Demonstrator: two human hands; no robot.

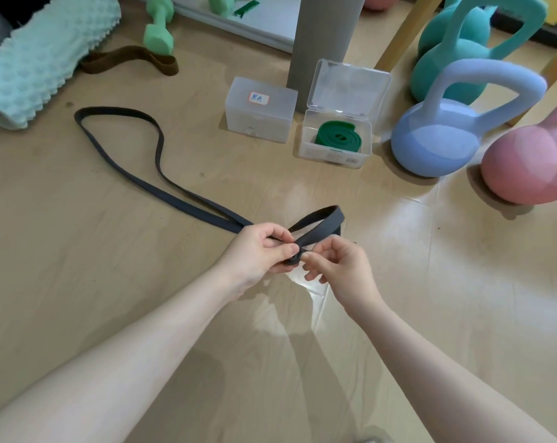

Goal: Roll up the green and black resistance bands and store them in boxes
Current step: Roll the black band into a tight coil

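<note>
Black band (120,148) has only a tiny coil started, pinched between the left hand (258,251) and right hand (341,270) just above the floor; its long loop trails away to the left. Springy rubber may unwind if either pinch loosens. Green band (338,139) sits rolled in the open box (334,155); the closed box (259,110) waits beside it

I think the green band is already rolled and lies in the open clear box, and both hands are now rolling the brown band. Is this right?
Not quite: the hands are rolling the black band, not the brown one. The head view shows the left hand and right hand pinching its started coil. The green band is indeed rolled in the open clear box.
</note>
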